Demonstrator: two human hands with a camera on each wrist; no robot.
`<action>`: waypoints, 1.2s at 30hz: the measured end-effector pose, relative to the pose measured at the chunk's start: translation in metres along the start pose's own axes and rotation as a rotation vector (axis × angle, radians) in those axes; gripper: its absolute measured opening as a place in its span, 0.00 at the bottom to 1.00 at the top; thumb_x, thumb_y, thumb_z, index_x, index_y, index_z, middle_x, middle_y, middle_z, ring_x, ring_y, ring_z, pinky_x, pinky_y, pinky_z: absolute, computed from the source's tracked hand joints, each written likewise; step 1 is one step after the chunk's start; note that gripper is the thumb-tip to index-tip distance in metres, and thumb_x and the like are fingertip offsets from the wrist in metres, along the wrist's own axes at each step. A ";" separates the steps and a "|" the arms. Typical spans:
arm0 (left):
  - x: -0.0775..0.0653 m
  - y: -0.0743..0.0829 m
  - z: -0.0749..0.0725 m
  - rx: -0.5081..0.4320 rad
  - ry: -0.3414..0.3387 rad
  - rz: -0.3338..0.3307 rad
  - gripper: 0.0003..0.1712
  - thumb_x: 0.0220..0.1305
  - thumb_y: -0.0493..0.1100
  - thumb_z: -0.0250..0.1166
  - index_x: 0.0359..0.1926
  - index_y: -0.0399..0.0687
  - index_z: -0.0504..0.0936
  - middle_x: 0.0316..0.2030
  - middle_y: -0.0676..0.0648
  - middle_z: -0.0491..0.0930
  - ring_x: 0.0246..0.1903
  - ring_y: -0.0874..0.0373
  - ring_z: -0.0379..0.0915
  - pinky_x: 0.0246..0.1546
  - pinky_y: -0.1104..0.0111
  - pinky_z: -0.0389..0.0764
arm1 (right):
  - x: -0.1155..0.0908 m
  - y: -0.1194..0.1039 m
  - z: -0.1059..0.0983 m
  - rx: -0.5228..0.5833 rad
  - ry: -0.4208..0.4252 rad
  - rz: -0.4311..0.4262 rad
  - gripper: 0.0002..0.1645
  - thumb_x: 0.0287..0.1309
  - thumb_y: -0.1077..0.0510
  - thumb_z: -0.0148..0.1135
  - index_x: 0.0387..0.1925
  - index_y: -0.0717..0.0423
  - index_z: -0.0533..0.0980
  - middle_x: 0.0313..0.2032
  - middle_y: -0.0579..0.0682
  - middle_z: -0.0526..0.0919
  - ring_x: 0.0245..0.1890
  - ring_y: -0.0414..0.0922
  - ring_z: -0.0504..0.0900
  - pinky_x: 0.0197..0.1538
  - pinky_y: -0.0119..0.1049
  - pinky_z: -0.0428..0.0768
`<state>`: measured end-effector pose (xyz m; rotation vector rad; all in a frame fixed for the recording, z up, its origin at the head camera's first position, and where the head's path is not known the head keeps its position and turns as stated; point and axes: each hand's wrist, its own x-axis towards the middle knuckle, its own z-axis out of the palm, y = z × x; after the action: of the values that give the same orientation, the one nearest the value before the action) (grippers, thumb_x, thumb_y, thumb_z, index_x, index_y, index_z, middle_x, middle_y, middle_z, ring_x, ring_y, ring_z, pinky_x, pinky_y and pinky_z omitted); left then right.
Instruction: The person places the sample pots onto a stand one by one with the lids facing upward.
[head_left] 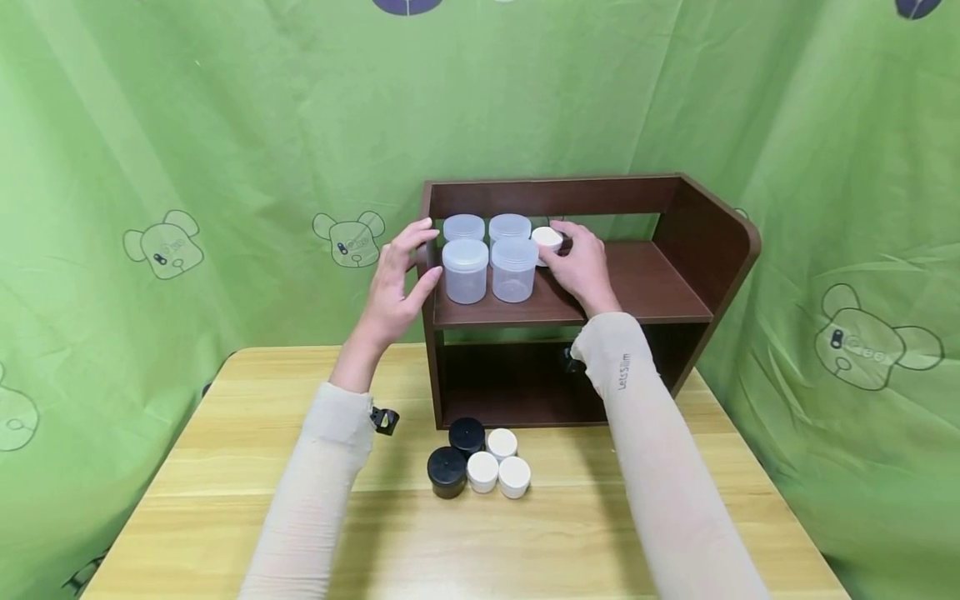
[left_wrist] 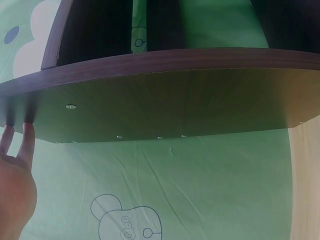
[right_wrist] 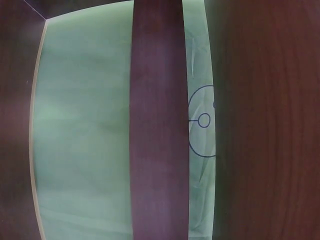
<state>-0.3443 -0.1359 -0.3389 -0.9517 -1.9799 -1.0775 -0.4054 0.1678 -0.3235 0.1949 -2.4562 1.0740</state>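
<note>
Four clear plastic jars (head_left: 466,275) with frosted lids stand in two rows at the left of the upper shelf. Beside them my right hand (head_left: 581,262) grips a small white jar (head_left: 547,239) between thumb and fingers. Something dark shows by those fingers, too small to tell. My left hand (head_left: 393,287) rests its fairly straight fingers against the left side panel of the brown shelf unit (head_left: 570,190); in the left wrist view, two fingertips (left_wrist: 28,127) touch that panel. The right wrist view shows neither the right hand nor the jars.
On the wooden table (head_left: 300,467), in front of the unit, two black jars (head_left: 447,472) stand close to three small white jars (head_left: 514,477). Below the upper shelf is a dark lower compartment (head_left: 510,383). A green curtain (head_left: 262,125) hangs behind.
</note>
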 end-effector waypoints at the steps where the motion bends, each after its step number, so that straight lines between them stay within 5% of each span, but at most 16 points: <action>1: 0.000 0.000 0.000 -0.001 0.000 -0.001 0.28 0.74 0.44 0.60 0.72 0.49 0.67 0.76 0.45 0.64 0.69 0.50 0.62 0.68 0.54 0.70 | 0.000 0.000 0.000 -0.001 -0.002 0.000 0.33 0.64 0.52 0.67 0.68 0.59 0.75 0.66 0.63 0.78 0.69 0.60 0.72 0.72 0.52 0.69; 36: -0.001 0.001 0.000 0.006 -0.003 0.009 0.28 0.73 0.45 0.59 0.71 0.47 0.68 0.76 0.46 0.64 0.71 0.49 0.61 0.68 0.56 0.67 | -0.004 0.001 -0.004 0.002 -0.046 0.022 0.35 0.64 0.51 0.69 0.69 0.59 0.74 0.67 0.63 0.75 0.70 0.61 0.70 0.75 0.53 0.66</action>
<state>-0.3433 -0.1362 -0.3391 -0.9589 -1.9783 -1.0651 -0.4006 0.1706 -0.3237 0.1960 -2.5041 1.0922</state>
